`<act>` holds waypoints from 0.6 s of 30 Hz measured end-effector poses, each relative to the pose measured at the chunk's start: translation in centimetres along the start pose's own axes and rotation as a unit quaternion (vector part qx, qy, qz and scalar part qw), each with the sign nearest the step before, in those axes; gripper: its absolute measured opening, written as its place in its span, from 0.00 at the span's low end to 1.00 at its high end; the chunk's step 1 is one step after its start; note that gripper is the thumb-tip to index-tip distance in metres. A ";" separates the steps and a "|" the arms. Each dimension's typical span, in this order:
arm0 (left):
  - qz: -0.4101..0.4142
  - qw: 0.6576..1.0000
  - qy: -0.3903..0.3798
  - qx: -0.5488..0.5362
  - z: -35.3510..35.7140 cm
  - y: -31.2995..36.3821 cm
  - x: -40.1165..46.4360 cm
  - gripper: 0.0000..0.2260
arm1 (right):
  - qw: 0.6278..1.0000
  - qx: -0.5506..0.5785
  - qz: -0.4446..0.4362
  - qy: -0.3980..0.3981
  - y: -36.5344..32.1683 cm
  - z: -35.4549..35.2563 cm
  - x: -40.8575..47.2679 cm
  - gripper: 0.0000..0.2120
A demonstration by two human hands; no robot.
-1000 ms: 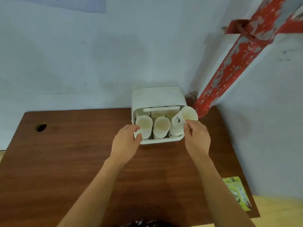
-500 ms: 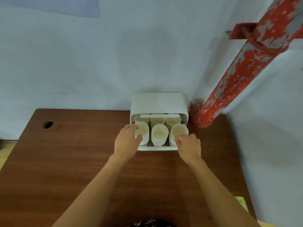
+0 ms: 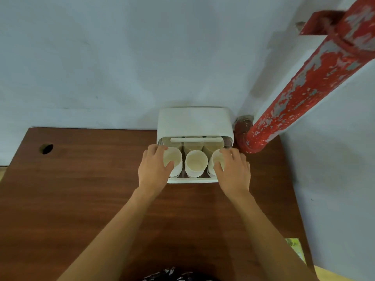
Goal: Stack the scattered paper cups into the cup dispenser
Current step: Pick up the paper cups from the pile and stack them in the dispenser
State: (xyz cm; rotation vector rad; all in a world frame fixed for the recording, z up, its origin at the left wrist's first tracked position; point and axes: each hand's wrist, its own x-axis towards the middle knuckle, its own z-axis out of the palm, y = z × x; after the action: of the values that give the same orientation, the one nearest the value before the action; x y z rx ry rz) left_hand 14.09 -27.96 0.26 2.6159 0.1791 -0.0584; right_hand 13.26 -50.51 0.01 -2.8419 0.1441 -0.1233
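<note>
Gripping the left cup (image 3: pixel 173 162) with my left hand (image 3: pixel 154 169) and the right cup (image 3: pixel 216 163) with my right hand (image 3: pixel 233 171), both standing upright in the dispenser (image 3: pixel 194 122) directly beneath my fingers.

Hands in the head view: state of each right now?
Left hand: fingers and thumb curled round the left front cup in the dispenser.
Right hand: fingers and thumb curled round the right front cup.
</note>
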 end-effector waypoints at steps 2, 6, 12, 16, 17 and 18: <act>0.018 1.000 0.000 -0.021 -0.4 0.2 0.6 0.27 | 0.999 0.025 -0.022 0.005 -0.8 -0.3 1.4 0.21; 0.054 0.997 -0.052 -0.029 -0.5 0.4 1.9 0.35 | 0.996 0.028 -0.037 -0.072 -1.8 -0.1 4.3 0.26; 0.070 0.995 -0.072 -0.024 0.0 -0.2 2.4 0.37 | 0.993 0.019 -0.024 -0.110 -1.9 -0.1 5.0 0.19; 0.099 0.992 -0.078 0.004 0.4 -0.8 2.1 0.38 | 0.993 0.029 -0.017 -0.117 -1.6 -0.3 4.4 0.20; 0.105 0.991 -0.079 0.014 0.5 -1.0 1.9 0.39 | 0.992 0.030 -0.018 -0.120 -1.4 -0.2 4.3 0.20; 0.109 0.991 -0.078 0.022 0.5 -1.0 1.8 0.39 | 0.992 0.033 -0.021 -0.122 -1.3 -0.3 4.2 0.21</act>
State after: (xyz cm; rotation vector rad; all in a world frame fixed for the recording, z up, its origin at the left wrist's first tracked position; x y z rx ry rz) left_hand 15.75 -27.11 -0.83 2.6438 -0.1651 -0.1920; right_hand 17.53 -49.84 0.92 -2.7660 0.0280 0.2075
